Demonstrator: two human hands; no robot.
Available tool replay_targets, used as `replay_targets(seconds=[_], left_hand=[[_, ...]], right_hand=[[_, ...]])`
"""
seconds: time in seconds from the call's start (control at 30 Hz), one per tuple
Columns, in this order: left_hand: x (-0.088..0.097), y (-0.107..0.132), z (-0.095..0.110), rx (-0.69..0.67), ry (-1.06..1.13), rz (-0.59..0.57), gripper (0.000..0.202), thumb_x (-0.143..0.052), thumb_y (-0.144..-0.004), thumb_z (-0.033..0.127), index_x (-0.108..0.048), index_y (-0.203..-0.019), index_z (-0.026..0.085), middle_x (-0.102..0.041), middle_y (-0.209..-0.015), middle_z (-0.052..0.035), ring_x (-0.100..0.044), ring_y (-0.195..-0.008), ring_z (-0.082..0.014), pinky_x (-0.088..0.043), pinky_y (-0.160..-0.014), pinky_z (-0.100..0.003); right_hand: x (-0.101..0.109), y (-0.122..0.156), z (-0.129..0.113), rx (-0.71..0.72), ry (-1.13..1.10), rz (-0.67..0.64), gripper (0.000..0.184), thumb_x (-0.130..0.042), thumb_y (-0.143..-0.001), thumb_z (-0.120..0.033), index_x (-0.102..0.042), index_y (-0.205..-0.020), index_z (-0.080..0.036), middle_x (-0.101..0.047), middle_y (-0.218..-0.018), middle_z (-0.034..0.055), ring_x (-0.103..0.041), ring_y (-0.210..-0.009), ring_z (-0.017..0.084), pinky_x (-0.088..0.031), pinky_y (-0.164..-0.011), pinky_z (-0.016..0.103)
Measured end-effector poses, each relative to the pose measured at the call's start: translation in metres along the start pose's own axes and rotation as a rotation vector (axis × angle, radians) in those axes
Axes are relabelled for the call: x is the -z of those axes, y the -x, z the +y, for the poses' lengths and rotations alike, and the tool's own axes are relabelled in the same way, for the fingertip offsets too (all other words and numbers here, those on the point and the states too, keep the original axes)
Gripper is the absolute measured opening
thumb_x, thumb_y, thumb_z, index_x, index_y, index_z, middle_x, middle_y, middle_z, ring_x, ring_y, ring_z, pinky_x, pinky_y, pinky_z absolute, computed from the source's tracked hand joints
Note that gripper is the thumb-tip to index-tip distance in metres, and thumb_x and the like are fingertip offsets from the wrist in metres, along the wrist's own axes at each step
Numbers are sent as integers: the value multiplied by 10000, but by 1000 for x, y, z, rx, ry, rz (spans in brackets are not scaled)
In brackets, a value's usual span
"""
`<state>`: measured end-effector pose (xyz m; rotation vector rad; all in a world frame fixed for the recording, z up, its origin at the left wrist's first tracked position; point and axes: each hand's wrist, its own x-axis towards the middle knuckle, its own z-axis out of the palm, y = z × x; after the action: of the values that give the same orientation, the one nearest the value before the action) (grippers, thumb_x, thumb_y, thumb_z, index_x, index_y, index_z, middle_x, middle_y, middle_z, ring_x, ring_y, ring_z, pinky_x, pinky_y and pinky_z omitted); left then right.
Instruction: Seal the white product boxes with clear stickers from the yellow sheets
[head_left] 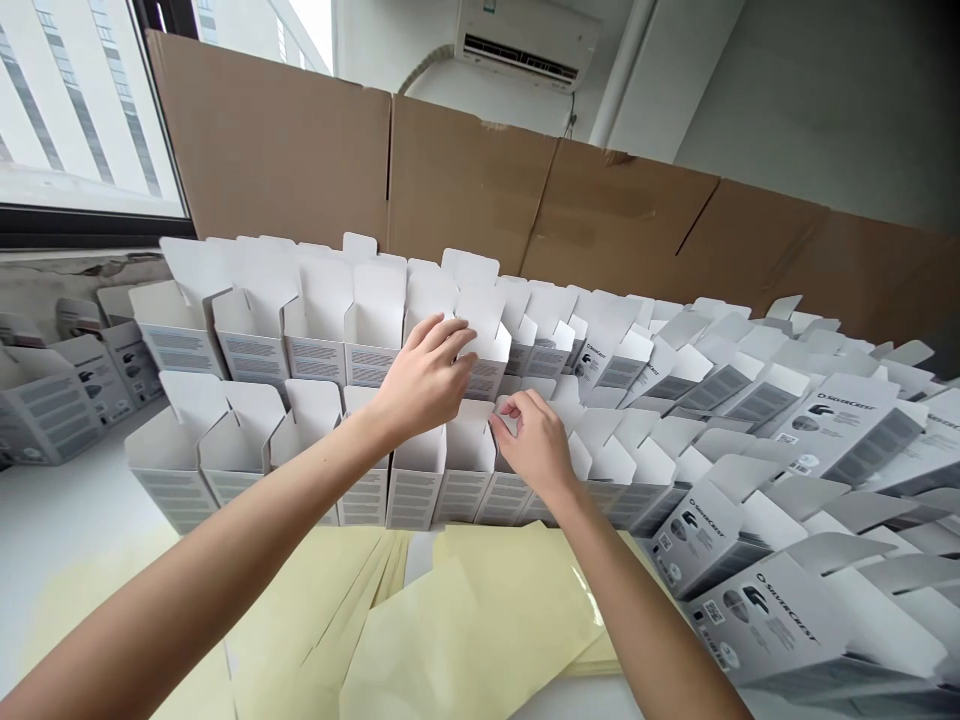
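My left hand point(431, 375) reaches over the back row of upright white cardboard boxes. Its fingers are loosely bent and apart, nearest to a box with a tall raised flap point(480, 310). Over the front row, my right hand point(536, 440) has thumb and forefinger brought together at the top edge of an open box point(504, 490); the hand hides part of that box. Beside it stands another open box point(466, 480) with its flap up. The boxes' printed fronts are grey and white.
Yellow sheets point(480, 620) lie overlapped before the rows. More boxes marked SILVERCREST point(787, 610) crowd the right side, and others point(56, 400) stand at far left. A brown cardboard wall point(465, 190) rises behind, below an air conditioner point(525, 45).
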<state>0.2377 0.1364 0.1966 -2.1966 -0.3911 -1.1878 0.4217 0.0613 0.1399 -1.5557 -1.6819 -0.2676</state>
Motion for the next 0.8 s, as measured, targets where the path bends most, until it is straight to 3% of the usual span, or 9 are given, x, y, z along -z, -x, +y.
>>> replay_targets(seconds=[0.1, 0.23, 0.33, 0.47, 0.57, 0.7, 0.8], left_hand=[[18, 14, 3, -23, 95, 79, 154, -521, -854, 99, -657, -837, 168, -708, -1007, -103, -621, -1041, -257, -483, -946, -463], [50, 46, 16, -29, 277, 43, 138, -520, -857, 89, -624, -878, 178, -704, -843, -63, -640, -883, -205, -489, -741, -360], [71, 77, 26, 42, 374, 36, 135, -530, -845, 83, -609, -895, 180, -693, -778, -55, -633, -815, -192, -485, -698, -354], [99, 120, 29, 246, 423, 150, 197, -583, -788, 54, -614, -915, 201, -691, -741, -42, -624, -764, -191, -497, -650, -349], [128, 154, 19, 411, 402, 250, 201, -595, -784, 68, -632, -900, 227, -689, -724, -32, -622, -713, -190, -521, -625, -358], [169, 211, -10, 694, 328, 325, 118, -604, -837, 140, -668, -821, 239, -688, -706, -32, -639, -706, -199, -544, -644, -376], [190, 265, -41, 1073, 280, 395, 93, -639, -841, 278, -681, -779, 223, -699, -773, -47, -655, -790, -215, -549, -730, -384]], right_hand=[[11, 9, -8, 32, -22, 37, 91, -568, -877, -246, -536, -798, -216, -567, -836, 1, -449, -557, 119, -408, -609, 283], [15, 26, -30, 141, -49, 120, 128, -540, -909, -238, -542, -782, -222, -547, -757, 1, -451, -543, 125, -397, -557, 275], [5, 38, -62, 260, -109, 48, 114, -523, -930, -216, -547, -819, -226, -548, -742, 11, -478, -566, 139, -407, -550, 278], [-23, 52, -116, 371, -229, -151, 110, -499, -946, -201, -548, -853, -236, -579, -775, 23, -543, -608, 148, -450, -568, 282], [-49, 59, -159, 406, -348, -276, 117, -497, -937, -205, -550, -843, -250, -583, -760, 21, -535, -575, 152, -441, -527, 290], [-93, 61, -221, 341, -574, -452, 112, -522, -905, -230, -561, -802, -247, -590, -755, 21, -528, -563, 150, -421, -483, 286], [-139, 61, -274, 205, -757, -580, 67, -541, -863, -236, -589, -815, -234, -626, -816, 36, -594, -660, 165, -461, -526, 280]])
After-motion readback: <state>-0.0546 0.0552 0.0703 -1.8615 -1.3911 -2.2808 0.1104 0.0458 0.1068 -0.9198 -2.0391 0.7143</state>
